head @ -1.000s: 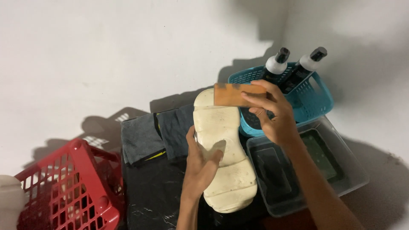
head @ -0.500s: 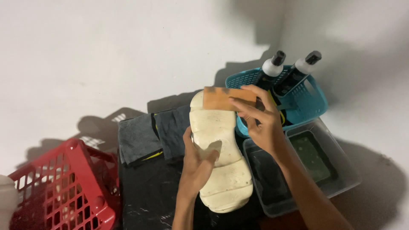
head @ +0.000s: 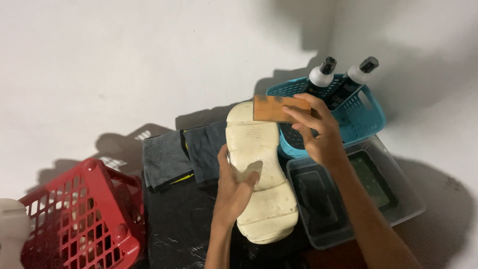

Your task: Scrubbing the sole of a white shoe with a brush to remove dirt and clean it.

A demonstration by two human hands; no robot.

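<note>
A cream-coloured shoe lies sole up over a black sheet. My left hand grips the shoe at its middle, thumb across the sole. My right hand holds a brown wooden-backed brush against the toe end of the sole.
A teal basket with two white, black-capped bottles stands behind the shoe. A clear plastic tray with dark liquid sits at the right. Grey cloths lie at the left, and a red basket at the lower left.
The brush and my right hand have shifted slightly along the toe end of the sole. My left hand keeps its hold on the shoe. The view has drifted a little.
</note>
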